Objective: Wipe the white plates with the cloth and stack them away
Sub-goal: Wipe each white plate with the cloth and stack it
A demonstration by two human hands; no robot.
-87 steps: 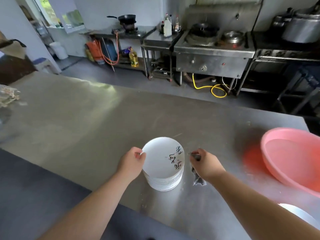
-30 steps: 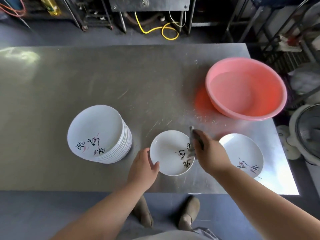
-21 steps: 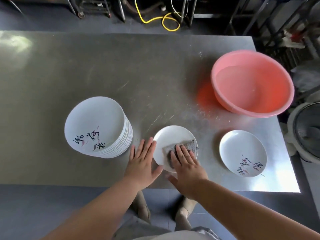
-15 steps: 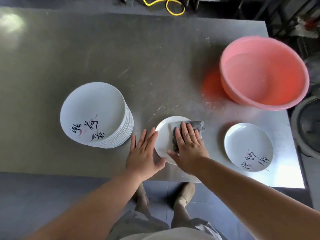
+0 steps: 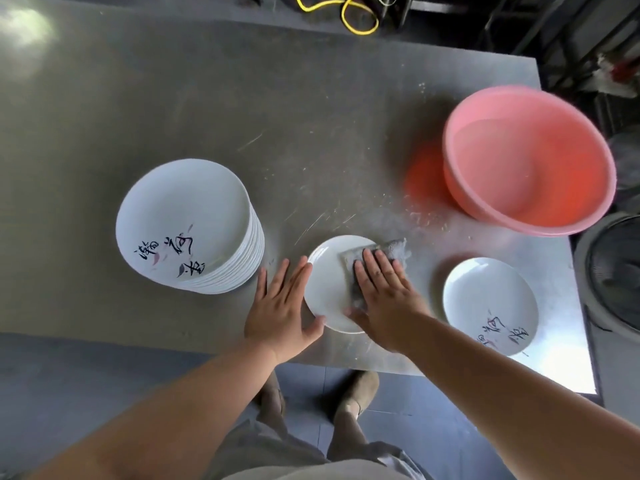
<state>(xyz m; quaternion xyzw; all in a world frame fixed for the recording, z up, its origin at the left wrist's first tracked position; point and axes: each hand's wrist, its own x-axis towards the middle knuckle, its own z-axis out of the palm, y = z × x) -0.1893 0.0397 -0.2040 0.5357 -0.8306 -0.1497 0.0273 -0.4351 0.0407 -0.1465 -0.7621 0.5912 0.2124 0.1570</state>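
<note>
Right hand [image 5: 384, 299] still pressing cloth [image 5: 393, 249] on plate [image 5: 327, 282], fingers straight; left hand [image 5: 280, 306] staying flat against rim. Cloth long axis pointing upper right.

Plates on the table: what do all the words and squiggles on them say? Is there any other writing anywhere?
Top white round plate of the stack: black brush characters, not legible.
Lone white round plate on the right: similar black characters, too blurred.
No other writing visible.
</note>
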